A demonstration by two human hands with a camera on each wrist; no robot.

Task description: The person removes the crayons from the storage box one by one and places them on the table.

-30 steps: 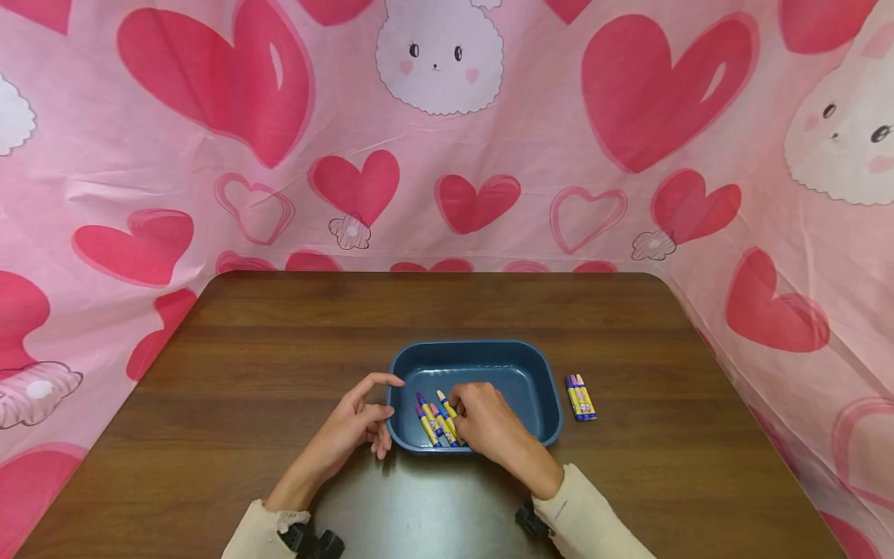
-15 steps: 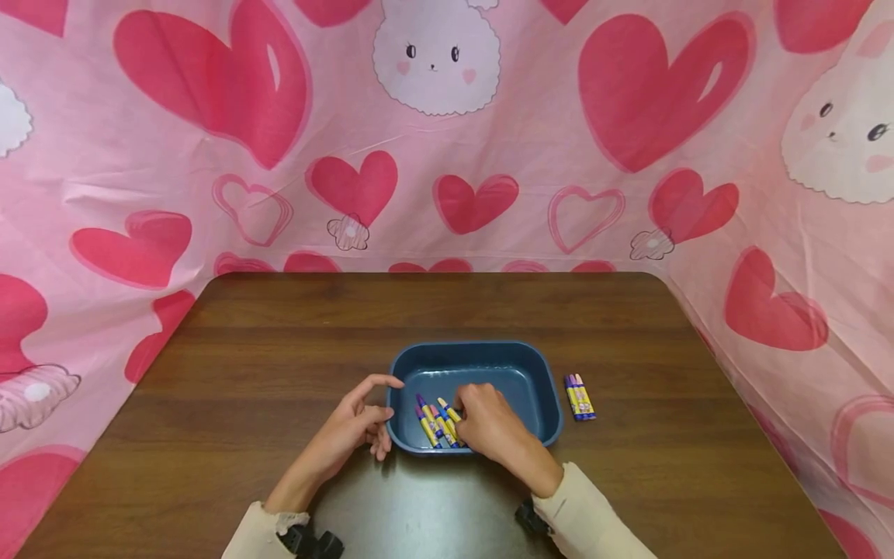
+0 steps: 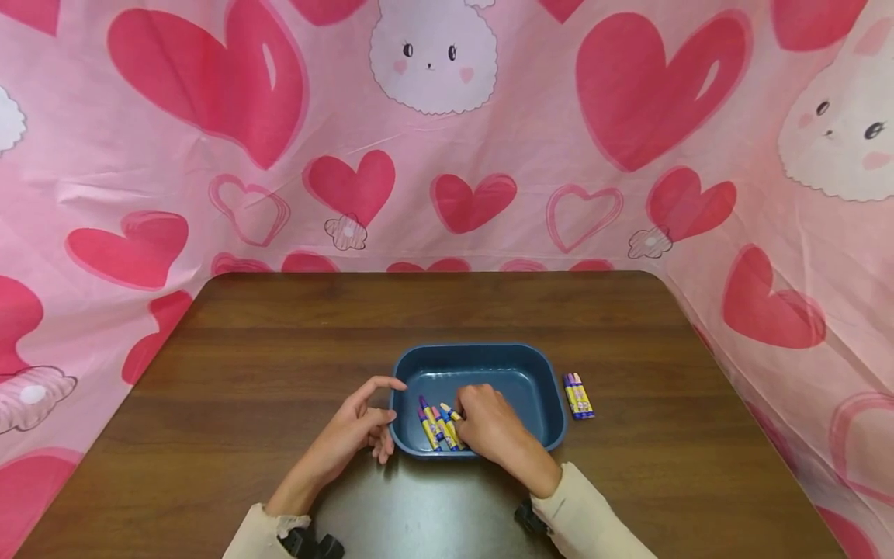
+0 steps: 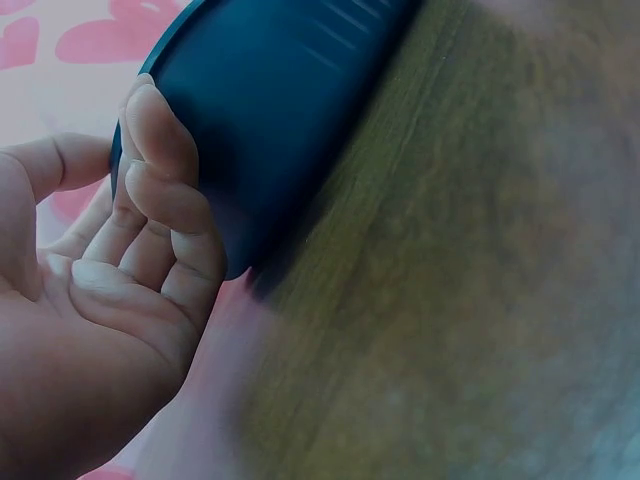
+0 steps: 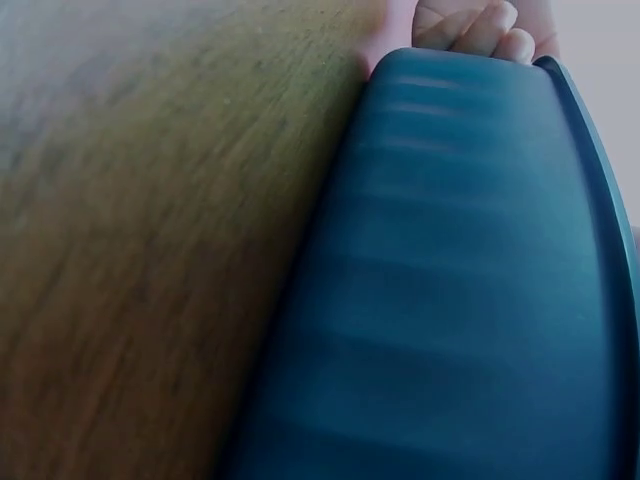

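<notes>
A dark blue rectangular tray (image 3: 482,352) stands on the table. Several yellow-wrapped crayons (image 3: 429,431) lie at its near left, with purple, pink and peach tips. My right hand (image 3: 492,419) reaches over the near rim, fingers bent down among them; it seems to pinch a peach-tipped crayon (image 3: 450,411), though its fingertips are hidden. Only the tray's outer wall (image 5: 450,280) fills most of the right wrist view. At the left rim rests my left hand (image 3: 352,427), index finger and thumb touching the edge, other fingers loosely bent, as the left wrist view shows (image 4: 130,270).
Right of the tray, a small side-by-side row of crayons (image 3: 578,396) lies on the brown wooden table (image 3: 300,326). A pink cloth (image 3: 531,140) printed with hearts and rabbit faces hangs behind and along both sides.
The tray has shifted slightly to the right and nearer. The peach-tipped crayon's tip has moved a little toward me. Both hands stay almost in place.
</notes>
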